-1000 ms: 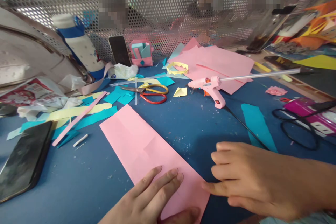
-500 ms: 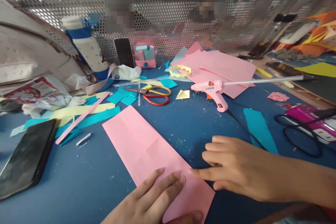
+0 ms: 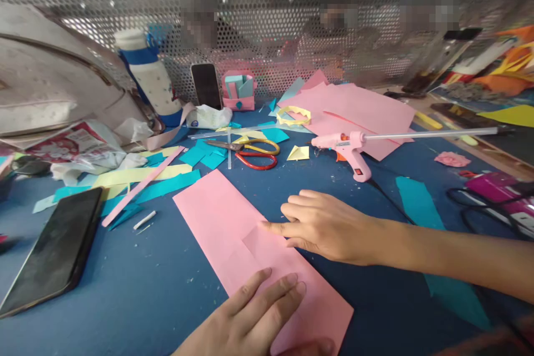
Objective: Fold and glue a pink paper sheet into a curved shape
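A folded sheet of pink paper (image 3: 233, 217) lies slantwise on the blue table. My left hand (image 3: 254, 317) rests flat on its near part, fingers stretched out over the paper. With its index finger extended, my right hand (image 3: 317, 228) presses on the sheet's right long edge, about midway along; its other fingers are loosely bent and hold nothing. Beyond the paper lie scissors (image 3: 246, 150) with one yellow and one red handle. A pink hot glue gun (image 3: 348, 147) with a clear glue stick sits past my right hand.
A dark phone (image 3: 54, 250) lies at the left, near paper strips (image 3: 142, 175). Behind stand a bottle (image 3: 150, 78), another phone (image 3: 206, 86) and a small pink paper bag (image 3: 238, 92). Pink sheets (image 3: 350, 105) are at the back; a purple power strip (image 3: 496, 189) lies right.
My right index finger has slid along the paper's right edge, away from me and leftward. My left hand stays flat on the sheet. The whole view has shifted slightly.
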Demonstrator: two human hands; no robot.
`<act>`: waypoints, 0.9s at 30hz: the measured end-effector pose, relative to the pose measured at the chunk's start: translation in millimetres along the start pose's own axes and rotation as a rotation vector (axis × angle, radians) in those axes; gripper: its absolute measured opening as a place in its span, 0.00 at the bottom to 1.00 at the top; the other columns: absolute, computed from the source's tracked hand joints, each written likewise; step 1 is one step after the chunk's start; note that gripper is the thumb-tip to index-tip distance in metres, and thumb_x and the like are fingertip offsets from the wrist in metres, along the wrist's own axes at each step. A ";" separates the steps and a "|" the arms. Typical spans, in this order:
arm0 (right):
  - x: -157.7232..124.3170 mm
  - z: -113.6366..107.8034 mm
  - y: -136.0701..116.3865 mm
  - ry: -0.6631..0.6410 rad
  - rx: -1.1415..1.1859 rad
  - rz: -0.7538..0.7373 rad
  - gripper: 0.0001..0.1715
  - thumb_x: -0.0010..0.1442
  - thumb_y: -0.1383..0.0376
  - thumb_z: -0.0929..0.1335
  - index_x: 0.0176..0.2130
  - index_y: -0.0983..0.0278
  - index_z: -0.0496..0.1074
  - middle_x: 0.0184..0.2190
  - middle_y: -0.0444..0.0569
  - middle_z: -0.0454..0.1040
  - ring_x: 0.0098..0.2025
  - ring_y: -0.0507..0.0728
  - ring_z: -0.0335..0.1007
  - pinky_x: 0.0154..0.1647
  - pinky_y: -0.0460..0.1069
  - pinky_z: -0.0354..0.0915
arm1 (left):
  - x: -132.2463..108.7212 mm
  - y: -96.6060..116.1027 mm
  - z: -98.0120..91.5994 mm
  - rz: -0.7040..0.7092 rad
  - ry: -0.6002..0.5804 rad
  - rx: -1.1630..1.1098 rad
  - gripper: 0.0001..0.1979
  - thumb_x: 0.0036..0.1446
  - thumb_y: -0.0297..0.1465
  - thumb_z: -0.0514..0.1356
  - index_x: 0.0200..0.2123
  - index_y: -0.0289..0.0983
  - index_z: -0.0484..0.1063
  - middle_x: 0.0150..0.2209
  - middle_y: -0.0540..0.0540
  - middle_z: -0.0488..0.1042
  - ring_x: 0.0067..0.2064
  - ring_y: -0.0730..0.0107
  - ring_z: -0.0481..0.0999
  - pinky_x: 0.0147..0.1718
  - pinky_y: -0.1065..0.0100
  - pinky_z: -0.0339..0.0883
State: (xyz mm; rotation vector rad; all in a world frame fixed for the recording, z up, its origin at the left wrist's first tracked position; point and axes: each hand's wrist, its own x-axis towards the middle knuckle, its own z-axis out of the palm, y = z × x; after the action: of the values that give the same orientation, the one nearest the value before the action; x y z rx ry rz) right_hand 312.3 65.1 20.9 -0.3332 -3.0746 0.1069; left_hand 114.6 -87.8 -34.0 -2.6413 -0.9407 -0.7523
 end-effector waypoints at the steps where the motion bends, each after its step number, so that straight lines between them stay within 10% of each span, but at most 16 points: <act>1: 2.4 1.1 -0.5 0.022 -0.018 0.005 0.24 0.70 0.58 0.60 0.62 0.59 0.64 0.38 0.49 0.72 0.36 0.57 0.62 0.36 0.52 0.54 | 0.8 -0.1 -0.3 -0.003 0.010 0.003 0.21 0.59 0.38 0.64 0.56 0.48 0.70 0.57 0.49 0.73 0.63 0.66 0.67 0.62 0.61 0.60; 7: 9.3 8.2 -3.3 0.110 -0.061 -0.102 0.24 0.71 0.60 0.59 0.61 0.66 0.64 0.65 0.51 0.62 0.68 0.60 0.48 0.61 0.57 0.53 | 3.9 -3.5 -7.2 0.012 -0.024 0.029 0.20 0.61 0.36 0.63 0.57 0.49 0.69 0.56 0.49 0.74 0.61 0.67 0.68 0.60 0.62 0.62; 17: 32.5 14.1 1.2 -0.085 0.175 -0.180 0.38 0.70 0.52 0.58 0.69 0.72 0.47 0.71 0.56 0.42 0.72 0.57 0.34 0.71 0.59 0.25 | -1.5 -2.0 -2.4 0.013 -0.004 0.015 0.23 0.60 0.39 0.64 0.58 0.49 0.68 0.57 0.48 0.73 0.64 0.63 0.64 0.61 0.60 0.61; 27: 93.7 25.6 7.5 -0.019 0.146 -0.155 0.42 0.68 0.46 0.59 0.70 0.65 0.46 0.71 0.59 0.39 0.73 0.65 0.27 0.70 0.65 0.30 | -2.0 -4.6 -3.5 0.035 -0.013 0.029 0.22 0.62 0.38 0.62 0.59 0.49 0.67 0.57 0.48 0.73 0.62 0.65 0.67 0.60 0.61 0.62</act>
State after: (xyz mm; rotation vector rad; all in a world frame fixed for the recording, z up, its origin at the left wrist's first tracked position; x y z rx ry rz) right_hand 221.0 91.0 -1.4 -0.0870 -3.0735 0.3269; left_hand 109.0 -86.6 -31.9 -2.6336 -0.8988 -0.7092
